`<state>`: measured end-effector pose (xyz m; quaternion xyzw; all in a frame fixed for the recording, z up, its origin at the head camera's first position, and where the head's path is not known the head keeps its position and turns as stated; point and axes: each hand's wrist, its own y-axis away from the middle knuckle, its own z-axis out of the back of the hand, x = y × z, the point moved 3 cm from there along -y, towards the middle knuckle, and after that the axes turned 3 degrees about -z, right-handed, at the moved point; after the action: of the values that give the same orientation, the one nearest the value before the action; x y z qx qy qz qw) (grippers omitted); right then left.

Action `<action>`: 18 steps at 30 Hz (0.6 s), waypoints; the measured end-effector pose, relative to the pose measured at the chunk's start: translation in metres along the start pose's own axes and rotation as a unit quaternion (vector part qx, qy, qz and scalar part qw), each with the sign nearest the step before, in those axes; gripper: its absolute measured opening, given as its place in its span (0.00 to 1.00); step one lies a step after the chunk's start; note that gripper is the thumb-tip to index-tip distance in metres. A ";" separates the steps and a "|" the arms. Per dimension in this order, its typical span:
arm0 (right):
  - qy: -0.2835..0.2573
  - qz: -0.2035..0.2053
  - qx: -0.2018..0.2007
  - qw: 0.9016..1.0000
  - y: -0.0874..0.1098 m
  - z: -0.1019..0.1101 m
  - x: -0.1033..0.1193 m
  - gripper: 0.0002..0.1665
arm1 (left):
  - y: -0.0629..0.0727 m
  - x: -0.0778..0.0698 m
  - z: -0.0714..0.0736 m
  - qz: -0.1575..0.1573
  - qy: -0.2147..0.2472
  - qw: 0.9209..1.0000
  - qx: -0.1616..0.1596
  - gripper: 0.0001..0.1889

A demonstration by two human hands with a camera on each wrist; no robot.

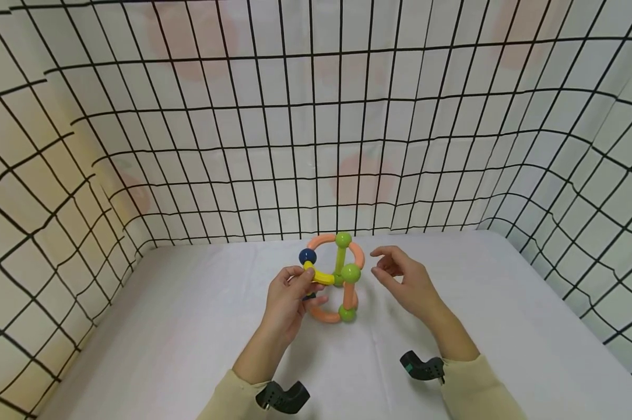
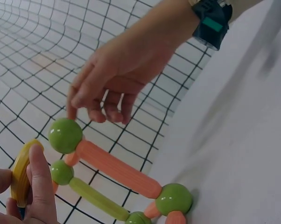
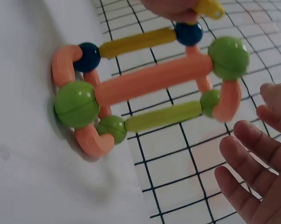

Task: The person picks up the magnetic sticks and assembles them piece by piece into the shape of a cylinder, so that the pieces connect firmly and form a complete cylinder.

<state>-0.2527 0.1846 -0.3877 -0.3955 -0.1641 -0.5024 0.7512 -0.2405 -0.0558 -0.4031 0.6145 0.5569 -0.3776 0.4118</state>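
A ball-and-rod toy frame stands on the table, with an orange upright rod [image 3: 152, 80], a light green upright rod [image 3: 164, 116] and a yellow upright rod [image 3: 138, 43] between curved orange rods. Green balls [image 1: 350, 273] and dark blue balls [image 1: 308, 256] join them. My left hand [image 1: 287, 297] pinches a curved yellow rod [image 1: 323, 277] at the frame's upper left, by the upper blue ball. Fingers hide whether rod and ball touch. My right hand [image 1: 407, 284], loosely bent and holding nothing, hovers right of the frame, near the upper front green ball [image 2: 66, 136].
A white cloth covers the table [image 1: 190, 326]. Behind it and at both sides rises a white curtain with a black grid [image 1: 274, 146]. Each wrist wears a dark camera, one at the left sleeve [image 1: 283, 398], another at the right [image 1: 422, 367].
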 end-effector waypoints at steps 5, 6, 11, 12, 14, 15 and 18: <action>0.028 0.029 0.043 0.998 0.001 -0.008 0.019 0.32 | 0.000 0.000 0.000 -0.004 0.001 1.000 0.004 0.16; 0.035 0.028 0.050 0.998 0.002 -0.010 0.022 0.33 | 0.000 0.000 0.000 -0.004 0.002 1.000 0.005 0.16; 0.049 0.039 0.058 0.996 0.003 -0.018 0.028 0.31 | 0.001 0.000 0.000 -0.002 0.006 1.000 0.008 0.17; 0.048 0.044 0.056 0.996 0.003 -0.019 0.028 0.29 | 0.001 0.000 -0.001 -0.002 0.007 1.000 0.009 0.16; 0.047 0.054 0.049 0.996 0.003 -0.021 0.028 0.27 | 0.001 -0.001 -0.002 -0.006 0.006 1.000 0.011 0.16; 0.047 0.058 0.045 0.996 0.003 -0.022 0.028 0.26 | 0.001 -0.001 -0.002 -0.008 0.006 1.000 0.012 0.16; 0.045 0.066 0.036 0.996 0.004 -0.024 0.028 0.26 | 0.002 -0.001 -0.003 -0.014 0.008 1.000 0.015 0.16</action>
<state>-0.2405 0.1496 -0.3861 -0.3549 -0.1215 -0.4630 0.8031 -0.2389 -0.0537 -0.4013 0.6157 0.5627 -0.3868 0.3933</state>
